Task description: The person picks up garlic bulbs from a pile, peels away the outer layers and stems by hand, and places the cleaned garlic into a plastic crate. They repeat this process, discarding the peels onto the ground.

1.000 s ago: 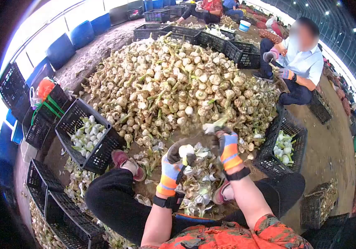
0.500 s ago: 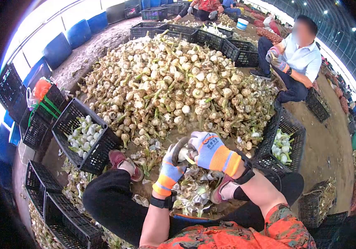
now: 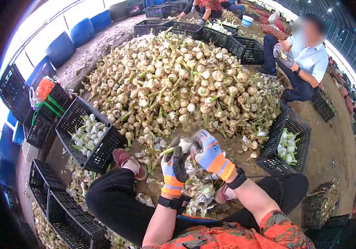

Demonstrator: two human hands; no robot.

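My left hand (image 3: 173, 169), in a grey, blue and orange work glove, is closed around a garlic bulb (image 3: 184, 145). The white bulb pokes out above the dark fingertips, and its green stem points left. My right hand (image 3: 210, 152), gloved the same way, has its fingers curled against the bulb's right side; their tips are partly hidden. Beyond both hands rises a big heap of unpeeled garlic (image 3: 169, 83). Loose garlic skins (image 3: 200, 193) lie on the ground below, between my shoes.
A black crate (image 3: 107, 147) of cleaned garlic stands at left, another crate (image 3: 265, 159) at right. More stacked crates (image 3: 68, 207) sit at lower left. A person (image 3: 306, 58) squats at the right of the heap. Other people and crates line the far side.
My hands have lowered and drawn slightly apart. The garlic bulb has turned, so its stem now points left from my left hand. The view has shifted a little.
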